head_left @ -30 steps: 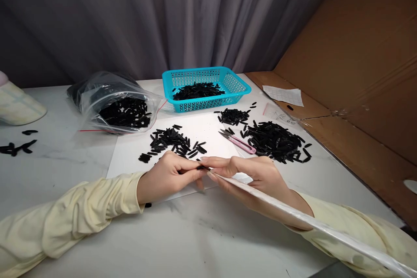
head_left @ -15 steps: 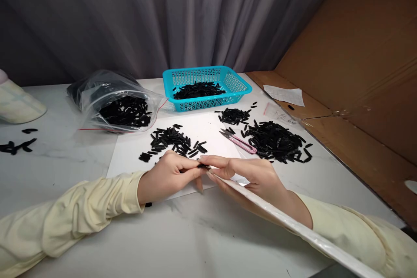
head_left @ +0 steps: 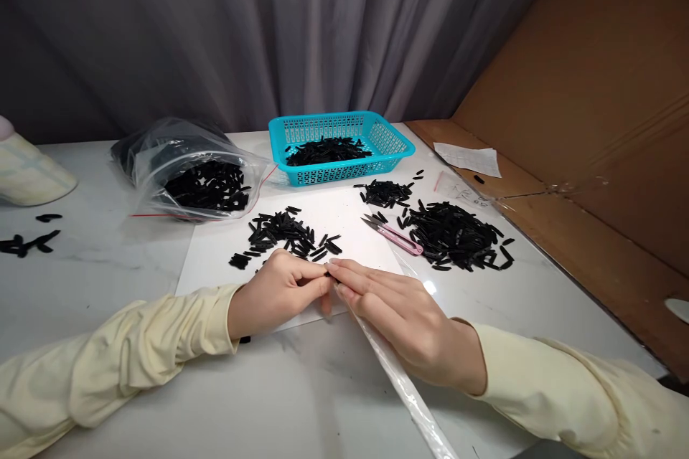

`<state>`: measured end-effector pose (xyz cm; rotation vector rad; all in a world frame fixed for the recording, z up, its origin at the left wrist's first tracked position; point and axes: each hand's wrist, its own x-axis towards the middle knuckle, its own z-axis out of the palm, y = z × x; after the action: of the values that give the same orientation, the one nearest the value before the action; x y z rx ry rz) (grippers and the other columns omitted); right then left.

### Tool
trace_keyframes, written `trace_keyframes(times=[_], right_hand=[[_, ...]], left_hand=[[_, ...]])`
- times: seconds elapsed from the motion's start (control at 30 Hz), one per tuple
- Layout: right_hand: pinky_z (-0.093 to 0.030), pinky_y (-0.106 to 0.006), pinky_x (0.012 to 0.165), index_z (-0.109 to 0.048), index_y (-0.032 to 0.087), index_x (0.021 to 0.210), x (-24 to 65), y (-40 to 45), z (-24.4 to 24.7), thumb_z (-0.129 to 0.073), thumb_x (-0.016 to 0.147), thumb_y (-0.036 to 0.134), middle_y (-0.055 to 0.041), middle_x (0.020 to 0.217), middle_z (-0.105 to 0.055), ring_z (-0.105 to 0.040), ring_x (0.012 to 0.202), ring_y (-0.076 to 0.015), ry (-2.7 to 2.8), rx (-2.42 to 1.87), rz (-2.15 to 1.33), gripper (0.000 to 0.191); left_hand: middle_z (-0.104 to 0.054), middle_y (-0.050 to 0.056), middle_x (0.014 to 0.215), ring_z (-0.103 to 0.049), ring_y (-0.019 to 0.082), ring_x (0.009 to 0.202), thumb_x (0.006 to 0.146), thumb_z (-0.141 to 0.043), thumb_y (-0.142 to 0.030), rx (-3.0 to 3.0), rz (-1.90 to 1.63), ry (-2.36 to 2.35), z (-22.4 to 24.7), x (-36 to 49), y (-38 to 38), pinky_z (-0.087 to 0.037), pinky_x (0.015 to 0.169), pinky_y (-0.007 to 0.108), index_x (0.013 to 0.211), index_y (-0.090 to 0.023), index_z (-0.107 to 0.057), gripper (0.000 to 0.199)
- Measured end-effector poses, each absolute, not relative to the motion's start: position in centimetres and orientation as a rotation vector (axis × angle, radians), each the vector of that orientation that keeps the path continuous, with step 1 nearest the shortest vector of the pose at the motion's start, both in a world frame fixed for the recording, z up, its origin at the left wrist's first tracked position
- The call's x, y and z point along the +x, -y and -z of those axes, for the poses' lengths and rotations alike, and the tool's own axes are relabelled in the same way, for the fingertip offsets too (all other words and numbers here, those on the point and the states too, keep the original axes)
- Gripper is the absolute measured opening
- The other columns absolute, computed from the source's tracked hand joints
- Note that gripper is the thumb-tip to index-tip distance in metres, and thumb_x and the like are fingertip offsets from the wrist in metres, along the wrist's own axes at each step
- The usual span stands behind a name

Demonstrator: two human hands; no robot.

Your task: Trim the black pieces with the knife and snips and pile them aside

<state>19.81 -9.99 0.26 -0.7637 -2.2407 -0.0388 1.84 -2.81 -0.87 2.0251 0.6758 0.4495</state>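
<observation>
My left hand (head_left: 285,290) is closed in a pinch on a small black strip piece (head_left: 328,273), mostly covered by fingertips. From the other side, the fingertips of my right hand (head_left: 401,308) press in at the same spot. A long, glossy white strip (head_left: 395,376) runs from under the right fingers down to the bottom edge of the view, and that hand is closed around its upper end. Just beyond the hands, a loose heap of black strip pieces (head_left: 283,229) lies on a white sheet (head_left: 207,258).
A turquoise basket (head_left: 344,176) and a clear zip bag (head_left: 151,193), both with black pieces inside, stand at the back. Pink-handled thread snips (head_left: 395,235) lie beside a larger black heap (head_left: 457,233). A cardboard wall (head_left: 592,72) borders the right side.
My right hand has turned palm-down over the joined fingertips. The white strip has swung left and now drops more steeply towards the bottom edge. My left hand has barely moved.
</observation>
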Motion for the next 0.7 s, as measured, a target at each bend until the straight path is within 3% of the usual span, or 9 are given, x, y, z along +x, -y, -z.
trace_keyframes(times=[0.17,0.37,0.5,0.7], right_hand=[[-0.055,-0.025,0.068,-0.053,0.015,0.091,20.1,10.1,0.1,-0.042,0.090,0.006,-0.0133,0.104,-0.065,-0.065,0.082,-0.0149,2.053,-0.836,-0.314,0.014],[-0.053,-0.018,0.067,-0.057,0.016,0.093,20.1,10.2,-0.2,-0.046,0.089,0.008,-0.0052,0.091,-0.070,-0.065,0.071,-0.0101,1.940,-0.939,-0.424,0.014],[-0.054,-0.016,0.060,-0.061,0.016,0.082,19.9,10.4,-1.1,-0.051,0.087,0.011,-0.0058,0.096,-0.071,-0.066,0.062,-0.0095,1.860,-1.149,-0.511,0.012],[-0.057,-0.021,0.068,-0.062,0.016,0.090,20.0,10.5,-1.3,-0.049,0.087,0.012,-0.0074,0.100,-0.071,-0.069,0.072,-0.0133,1.885,-1.156,-0.548,0.013]], left_hand=[[-0.066,0.000,0.056,-0.053,0.008,0.049,0.086,-0.046,-0.021,2.023,-0.440,-0.707,0.6,1.9,2.8,-0.041,0.050,0.016,0.061,-0.013,-0.071,0.036],[-0.062,0.000,0.051,-0.044,0.007,0.043,0.087,-0.046,-0.028,2.003,-0.443,-0.729,0.7,1.9,2.7,-0.036,0.044,0.018,0.061,-0.012,-0.071,0.039],[-0.061,0.001,0.049,-0.041,0.007,0.041,0.088,-0.045,-0.029,2.012,-0.449,-0.727,0.9,1.9,2.7,-0.034,0.044,0.018,0.063,-0.012,-0.071,0.040],[-0.061,0.001,0.050,-0.037,0.007,0.042,0.087,-0.045,-0.031,1.995,-0.447,-0.787,0.7,2.0,2.8,-0.030,0.044,0.019,0.060,-0.013,-0.071,0.041]])
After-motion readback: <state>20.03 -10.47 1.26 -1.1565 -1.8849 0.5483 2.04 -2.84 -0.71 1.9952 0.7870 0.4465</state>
